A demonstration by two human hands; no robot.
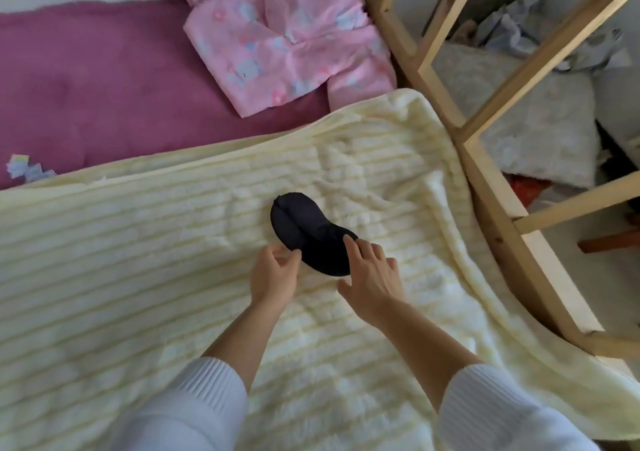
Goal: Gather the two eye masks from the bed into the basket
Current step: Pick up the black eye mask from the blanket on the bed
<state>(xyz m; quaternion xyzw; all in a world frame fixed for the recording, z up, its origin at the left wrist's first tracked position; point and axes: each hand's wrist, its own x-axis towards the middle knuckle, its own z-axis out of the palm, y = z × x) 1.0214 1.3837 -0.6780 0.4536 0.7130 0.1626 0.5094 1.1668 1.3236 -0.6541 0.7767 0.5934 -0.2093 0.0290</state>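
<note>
A black eye mask [308, 229] lies flat on the cream ribbed blanket [138, 260] near the middle of the bed. My left hand [273, 274] is at the mask's near left edge, thumb and fingers curled close to it and touching the rim. My right hand [372, 277] rests with spread fingers on the mask's near right end. Only one mask shows in the head view. No basket is in sight.
A pink patterned pyjama top [287, 35] lies on the magenta sheet [104, 80] at the far side. A wooden bed frame [485, 180] runs along the right, with grey pillows [533, 118] and crumpled cloth beyond it. A small pale scrap [24, 168] lies at the left.
</note>
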